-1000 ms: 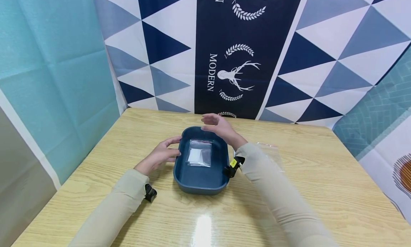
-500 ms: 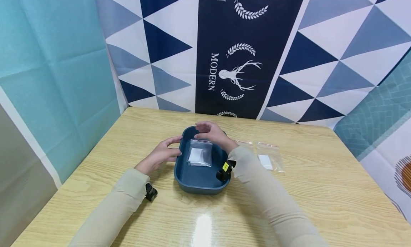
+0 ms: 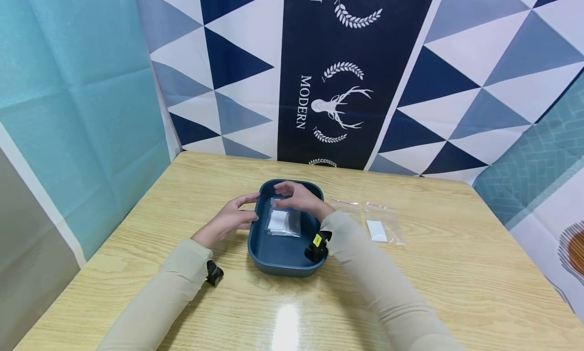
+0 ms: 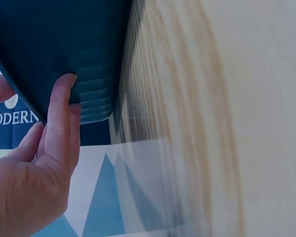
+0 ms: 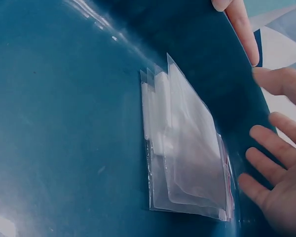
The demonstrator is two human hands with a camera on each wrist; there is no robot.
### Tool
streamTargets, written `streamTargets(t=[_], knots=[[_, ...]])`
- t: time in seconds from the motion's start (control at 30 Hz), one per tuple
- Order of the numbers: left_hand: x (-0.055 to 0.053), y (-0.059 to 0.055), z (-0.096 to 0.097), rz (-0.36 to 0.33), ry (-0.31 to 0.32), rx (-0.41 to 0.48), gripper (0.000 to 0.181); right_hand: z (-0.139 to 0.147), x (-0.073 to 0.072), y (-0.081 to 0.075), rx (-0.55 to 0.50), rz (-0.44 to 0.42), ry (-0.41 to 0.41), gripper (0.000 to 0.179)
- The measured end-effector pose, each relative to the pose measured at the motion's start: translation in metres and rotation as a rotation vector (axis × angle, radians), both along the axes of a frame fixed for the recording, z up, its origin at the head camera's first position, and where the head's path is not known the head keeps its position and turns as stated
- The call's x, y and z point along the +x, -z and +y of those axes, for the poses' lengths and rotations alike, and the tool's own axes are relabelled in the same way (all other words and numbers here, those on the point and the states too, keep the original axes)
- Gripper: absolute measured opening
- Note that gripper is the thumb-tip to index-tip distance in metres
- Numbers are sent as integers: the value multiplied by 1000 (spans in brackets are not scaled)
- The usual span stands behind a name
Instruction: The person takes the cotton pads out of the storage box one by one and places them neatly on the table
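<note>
with the left grip (image 3: 230,217) spread against the outer wall of the blue box (image 3: 278,255) and the right grip (image 3: 298,198) spread, slightly bent, above the plastic bags (image 3: 285,226), probably just clear of them. inside the box, a loose stack of these. to the right on the table (image 3: 456,249), two more bags (image 3: 391,224), one partly behind the sleeve (image 3: 378,280).

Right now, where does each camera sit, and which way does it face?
Head: on the person's head, facing forward and down at the blue box and table; left hand, right hand, sleeves show.
Left wrist: on that wrist, facing along the box's outer wall toward patterned cloth; left hand shows.
Right wrist: on that wrist, facing into the box at clear bags; right hand shows, plus part of the left hand.
Shared: head and right wrist both show the bags.
</note>
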State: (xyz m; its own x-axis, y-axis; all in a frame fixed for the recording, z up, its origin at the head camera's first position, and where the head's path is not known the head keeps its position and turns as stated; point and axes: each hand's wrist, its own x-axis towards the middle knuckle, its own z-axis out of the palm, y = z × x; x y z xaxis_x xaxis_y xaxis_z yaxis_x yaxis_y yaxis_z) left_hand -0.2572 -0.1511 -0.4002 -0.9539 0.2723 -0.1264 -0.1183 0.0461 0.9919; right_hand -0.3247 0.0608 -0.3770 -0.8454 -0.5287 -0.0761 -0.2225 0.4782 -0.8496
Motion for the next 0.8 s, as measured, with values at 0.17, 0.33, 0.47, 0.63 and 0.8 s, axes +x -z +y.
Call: streamTargets(t=[0.17, 0.33, 0.47, 0.63, 0.8], knots=[[0, 0, 0, -3, -8, -5, 65, 1, 1, 2, 61, -27, -44, 61], [1, 0, 0, 0, -6, 0, 65, 0, 1, 3, 147, -40, -94, 67], [2, -2, 0, -3, 3, 5, 66, 0, 2, 4, 204, -54, -127, 69], [2, -2, 1, -4, -2, 3, 65, 1, 3, 4, 229, -79, -199, 73], [2, -1, 1, 3, -4, 3, 65, 2, 3, 5, 269, -108, -239, 72]])
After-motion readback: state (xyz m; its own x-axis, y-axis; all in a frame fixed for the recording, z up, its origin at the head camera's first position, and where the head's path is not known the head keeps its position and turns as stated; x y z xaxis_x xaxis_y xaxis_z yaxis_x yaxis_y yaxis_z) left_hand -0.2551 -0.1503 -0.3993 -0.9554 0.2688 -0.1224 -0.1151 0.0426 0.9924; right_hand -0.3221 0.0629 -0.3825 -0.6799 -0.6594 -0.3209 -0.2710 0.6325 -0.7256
